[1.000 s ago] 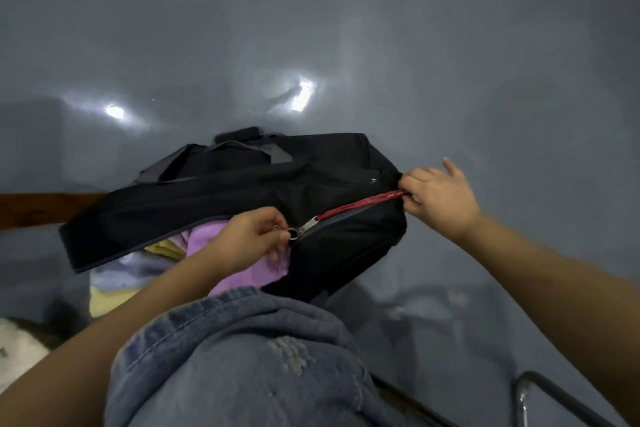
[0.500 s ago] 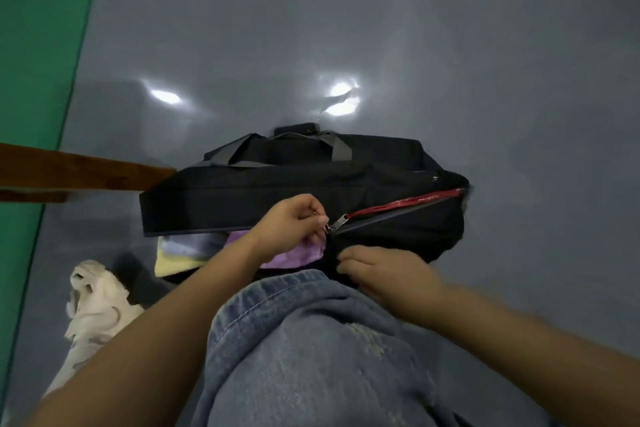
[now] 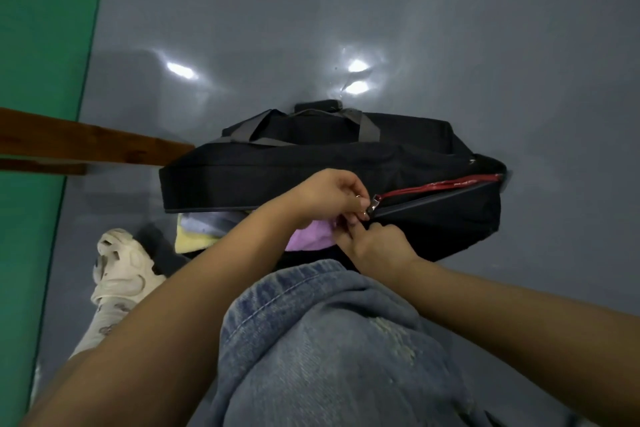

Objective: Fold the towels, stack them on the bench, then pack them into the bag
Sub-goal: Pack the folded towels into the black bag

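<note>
Zipping the black bag (image 3: 346, 163) shut is the step in hand: it lies on the grey floor (image 3: 450, 28) just beyond the person's knee (image 3: 329, 340), with the folded towels (image 3: 311, 239) showing purple and yellow through the open mouth at its 7 o'clock. The left hand (image 3: 329, 194) pinches the metal zipper pull (image 3: 372, 208) between curled fingertips, the red-edged closed run stretching away toward 3 o'clock. The right hand (image 3: 377, 246) sits just below the pull, fingers curled onto the bag's near edge beside the purple towel; whether it grips the cloth or only presses it I cannot tell. To close cleanly, I judge the towel should be tucked down and both zipper edges held together ahead of the slider. The wooden counter (image 3: 86, 146) lies at 9 o'clock, a pale shoe (image 3: 121, 270) at 8 o'clock.
</note>
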A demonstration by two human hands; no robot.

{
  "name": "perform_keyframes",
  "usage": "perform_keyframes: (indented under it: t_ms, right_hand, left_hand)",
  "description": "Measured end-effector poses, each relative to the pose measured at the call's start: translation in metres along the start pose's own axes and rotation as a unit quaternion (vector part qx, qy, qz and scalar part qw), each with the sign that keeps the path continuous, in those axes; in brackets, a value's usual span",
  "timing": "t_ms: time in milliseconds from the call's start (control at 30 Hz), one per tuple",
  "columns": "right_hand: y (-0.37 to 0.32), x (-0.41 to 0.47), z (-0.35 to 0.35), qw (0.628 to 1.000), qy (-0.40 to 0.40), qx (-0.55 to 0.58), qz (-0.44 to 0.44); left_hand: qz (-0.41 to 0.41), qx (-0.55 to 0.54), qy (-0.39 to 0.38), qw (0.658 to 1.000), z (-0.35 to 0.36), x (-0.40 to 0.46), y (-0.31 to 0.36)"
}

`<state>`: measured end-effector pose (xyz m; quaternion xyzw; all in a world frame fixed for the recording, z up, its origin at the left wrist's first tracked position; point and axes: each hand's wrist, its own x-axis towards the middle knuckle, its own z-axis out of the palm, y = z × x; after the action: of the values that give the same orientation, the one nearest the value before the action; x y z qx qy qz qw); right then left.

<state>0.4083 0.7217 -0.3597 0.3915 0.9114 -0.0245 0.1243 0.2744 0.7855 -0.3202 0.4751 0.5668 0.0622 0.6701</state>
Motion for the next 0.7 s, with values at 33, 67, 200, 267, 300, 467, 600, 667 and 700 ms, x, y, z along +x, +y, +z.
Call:
perform_keyframes:
  t_ms: [33, 67, 200, 267, 300, 467, 600, 667, 700]
  right_hand:
    - [0.001, 0.002, -0.001, 1.0, 0.006, -0.014, 0.002]
    - [0.004, 0.004, -0.007, 1.0, 0.012, -0.009, -0.005]
    - [0.014, 0.0, -0.012, 0.997, 0.075, 0.027, -0.017]
    - [0.016, -0.006, -0.014, 0.997, 0.076, 0.022, -0.017]
    - [0.015, -0.007, -0.014, 0.997, 0.06, 0.035, -0.027]
    - [0.009, -0.012, -0.017, 0.995, 0.034, 0.086, -0.044]
    - [0.018, -0.02, -0.022, 0.982, 0.128, 0.116, -0.077]
    - [0.024, -0.023, -0.017, 0.977, 0.158, 0.116, -0.083]
    - [0.024, -0.023, -0.015, 0.977, 0.16, 0.111, -0.086]
  left_hand:
    - [-0.001, 0.004, -0.006, 1.0, -0.001, -0.002, 0.002]
    - [0.0, -0.005, -0.005, 1.0, -0.002, -0.006, 0.001]
    - [0.098, 0.034, 0.149, 0.983, -0.004, -0.026, -0.029]
    - [0.162, 0.186, 0.25, 0.936, -0.009, -0.039, -0.058]
    - [0.177, 0.242, 0.238, 0.924, -0.009, -0.045, -0.071]
    - [0.089, 0.3, -0.01, 0.95, 0.002, -0.043, -0.089]
    - [0.038, 0.328, -0.065, 0.942, 0.022, -0.032, -0.075]
    - [0.06, 0.249, -0.028, 0.966, 0.024, -0.026, -0.067]
    - [0.051, 0.182, 0.011, 0.982, 0.022, -0.026, -0.056]
